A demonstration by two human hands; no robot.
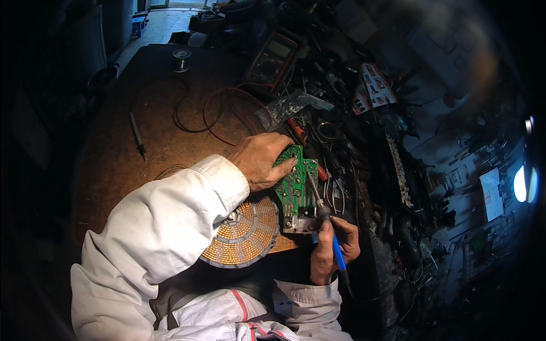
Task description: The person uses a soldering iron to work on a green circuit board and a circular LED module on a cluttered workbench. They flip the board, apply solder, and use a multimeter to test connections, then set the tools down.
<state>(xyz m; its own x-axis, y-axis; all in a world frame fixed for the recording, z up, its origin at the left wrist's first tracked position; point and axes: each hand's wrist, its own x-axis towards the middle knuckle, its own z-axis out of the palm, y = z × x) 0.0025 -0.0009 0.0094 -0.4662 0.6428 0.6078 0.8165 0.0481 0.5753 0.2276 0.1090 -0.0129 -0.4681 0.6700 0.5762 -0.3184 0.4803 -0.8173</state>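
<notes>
Pinching a green circuit board near the front edge of the worktop, the left hand has its grip clamped on the board's upper left side. Right hand's grip is closed around a soldering iron, tip angled over the board, can't really tell if it's touching. Container-wise, there's a clear plastic bag by the multimeter, but its contents are too blurry to make out. A round copper-coloured disc sits just left of the board, with the left sleeve blocking part of it. An orange-red tool handle lies right behind the board, next to a load of dark clutter. Spool of solder stands way back, and a probe lies off to the left.
</notes>
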